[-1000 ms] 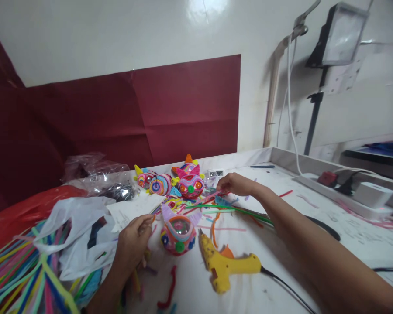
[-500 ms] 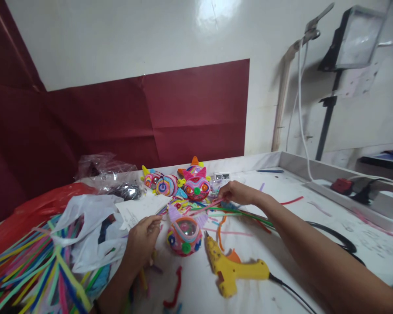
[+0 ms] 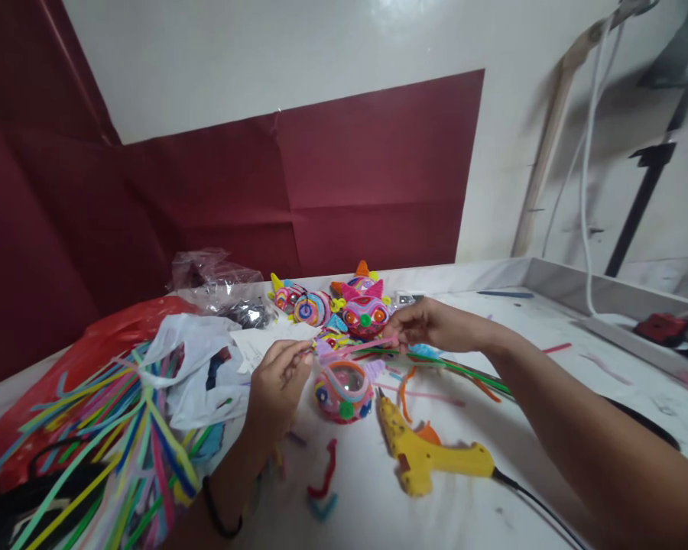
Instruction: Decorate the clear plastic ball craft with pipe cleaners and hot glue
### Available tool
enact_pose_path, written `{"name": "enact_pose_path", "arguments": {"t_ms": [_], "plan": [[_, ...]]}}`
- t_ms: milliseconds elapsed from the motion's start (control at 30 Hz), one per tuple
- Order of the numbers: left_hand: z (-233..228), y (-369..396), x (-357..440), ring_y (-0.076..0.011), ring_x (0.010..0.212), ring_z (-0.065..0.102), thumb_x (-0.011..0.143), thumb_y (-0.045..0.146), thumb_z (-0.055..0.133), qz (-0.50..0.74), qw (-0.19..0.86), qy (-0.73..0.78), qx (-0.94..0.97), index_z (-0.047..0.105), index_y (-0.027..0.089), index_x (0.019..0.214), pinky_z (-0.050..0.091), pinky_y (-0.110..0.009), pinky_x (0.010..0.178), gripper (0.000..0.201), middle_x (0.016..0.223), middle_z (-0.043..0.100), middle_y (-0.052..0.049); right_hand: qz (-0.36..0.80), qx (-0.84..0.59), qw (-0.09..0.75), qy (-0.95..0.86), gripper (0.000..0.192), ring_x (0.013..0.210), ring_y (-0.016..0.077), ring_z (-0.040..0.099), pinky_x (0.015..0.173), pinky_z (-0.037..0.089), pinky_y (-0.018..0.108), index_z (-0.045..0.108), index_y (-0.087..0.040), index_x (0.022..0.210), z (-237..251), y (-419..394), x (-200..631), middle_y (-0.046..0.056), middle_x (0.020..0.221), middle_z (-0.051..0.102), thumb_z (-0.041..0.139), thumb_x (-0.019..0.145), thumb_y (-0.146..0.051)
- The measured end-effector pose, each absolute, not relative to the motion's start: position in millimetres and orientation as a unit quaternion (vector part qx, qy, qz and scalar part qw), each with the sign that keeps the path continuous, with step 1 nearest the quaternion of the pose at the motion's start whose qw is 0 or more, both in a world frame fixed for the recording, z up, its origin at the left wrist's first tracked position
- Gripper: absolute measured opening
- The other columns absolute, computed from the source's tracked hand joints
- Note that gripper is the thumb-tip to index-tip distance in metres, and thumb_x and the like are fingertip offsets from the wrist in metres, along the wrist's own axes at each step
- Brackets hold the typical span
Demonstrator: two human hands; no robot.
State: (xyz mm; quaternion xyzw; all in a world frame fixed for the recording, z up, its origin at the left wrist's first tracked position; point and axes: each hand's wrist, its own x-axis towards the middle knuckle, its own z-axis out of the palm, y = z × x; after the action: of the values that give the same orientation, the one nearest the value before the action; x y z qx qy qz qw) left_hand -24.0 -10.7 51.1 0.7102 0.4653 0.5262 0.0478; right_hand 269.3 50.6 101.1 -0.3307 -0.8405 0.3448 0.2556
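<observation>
I saw my right hand (image 3: 421,327) pinched shut on a pink pipe cleaner (image 3: 362,347), just above the round pink ornament (image 3: 344,391). My left hand (image 3: 278,386) curled nearly closed, fingertips gripping its other end beside the white paper (image 3: 264,341).

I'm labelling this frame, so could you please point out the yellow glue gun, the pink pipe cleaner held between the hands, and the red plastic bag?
yellow glue gun (image 3: 436,458): head view, on its body above the handle.
pink pipe cleaner (image 3: 358,347): head view, mid-length.
red plastic bag (image 3: 100,340): head view, on its upper fold.
</observation>
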Motion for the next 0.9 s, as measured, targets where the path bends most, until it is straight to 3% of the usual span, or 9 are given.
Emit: {"name": "enact_pose_path", "arguments": {"t_ms": [100, 433, 667, 900], "plan": [[48, -10, -22, -0.0142, 0.067, 0.065, 0.089, 0.032, 0.057, 0.499, 0.02, 0.451, 0.739, 0.076, 0.018, 0.098, 0.055, -0.027, 0.063, 0.026, 0.094, 0.071, -0.005, 0.326, -0.337, 0.231, -0.852, 0.019, 0.066, 0.017, 0.067, 0.064, 0.051, 0.026, 0.075, -0.015, 0.085, 103, 47, 266, 0.002, 0.071, 0.071, 0.059, 0.074, -0.02], [31, 0, -26, -0.0173, 0.085, 0.072, 0.092, 0.026, 0.056, 0.46, -0.004, 0.436, 0.773, 0.077, 0.02, 0.094, 0.057, -0.027, 0.081, 0.022, 0.092, 0.075, -0.005, 0.312, -0.363, 0.181, -0.859, 0.031, 0.067, 0.0167, 0.066, 0.064, 0.05, 0.025, 0.075, -0.014, 0.083, 97, 52, 268, 0.003, 0.072, 0.072, 0.051, 0.065, -0.01], [31, -1, -25, -0.0167, 0.085, 0.072, 0.093, 0.023, 0.053, 0.452, -0.019, 0.41, 0.792, 0.078, 0.02, 0.097, 0.057, -0.026, 0.08, 0.025, 0.091, 0.075, -0.005, 0.291, -0.395, 0.146, -0.859, 0.032, 0.063, 0.0167, 0.066, 0.06, 0.048, 0.023, 0.077, -0.014, 0.085, 90, 53, 265, 0.002, 0.065, 0.071, 0.052, 0.065, -0.009], [29, 1, -26, -0.0177, 0.088, 0.072, 0.094, 0.021, 0.052, 0.441, -0.045, 0.393, 0.806, 0.078, 0.021, 0.098, 0.057, -0.028, 0.08, 0.026, 0.093, 0.076, -0.005, 0.277, -0.396, 0.122, -0.867, 0.031, 0.06, 0.0157, 0.064, 0.057, 0.044, 0.022, 0.075, -0.016, 0.075, 85, 55, 261, 0.0, 0.061, 0.069, 0.049, 0.06, -0.006]]}}
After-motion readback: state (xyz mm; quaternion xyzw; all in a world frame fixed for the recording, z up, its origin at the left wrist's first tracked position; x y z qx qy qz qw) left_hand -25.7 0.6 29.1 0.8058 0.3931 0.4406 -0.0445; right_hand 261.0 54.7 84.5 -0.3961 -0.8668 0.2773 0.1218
